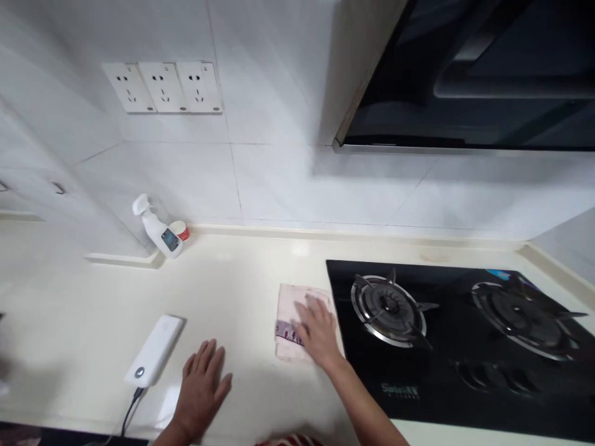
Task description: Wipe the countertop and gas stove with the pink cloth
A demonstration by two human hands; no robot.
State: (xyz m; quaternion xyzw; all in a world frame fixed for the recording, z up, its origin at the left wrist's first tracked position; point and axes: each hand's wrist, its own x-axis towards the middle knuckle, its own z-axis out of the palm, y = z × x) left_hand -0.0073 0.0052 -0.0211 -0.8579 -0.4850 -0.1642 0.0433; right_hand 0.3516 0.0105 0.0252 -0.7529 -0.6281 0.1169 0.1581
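Note:
A folded pale pink cloth [287, 303] with a purple patterned band lies flat on the cream countertop [242, 291], just left of the gas hob. My right hand [317, 329] rests on top of it with fingers spread, pressing it to the surface and hiding part of it. Farther left, my left hand [201, 385] lies palm down on the counter, fingers stretched out, holding nothing. Close to that hand is a white power bank [155, 350] with a black cable [131, 409] plugged into its near end.
The black gas hob [446, 371] with two burners fills the right side, under a dark range hood [474, 80]. A white spray bottle [160, 229] and a red-and-white cup [180, 230] stand at the back left. Three wall sockets [163, 88] are above.

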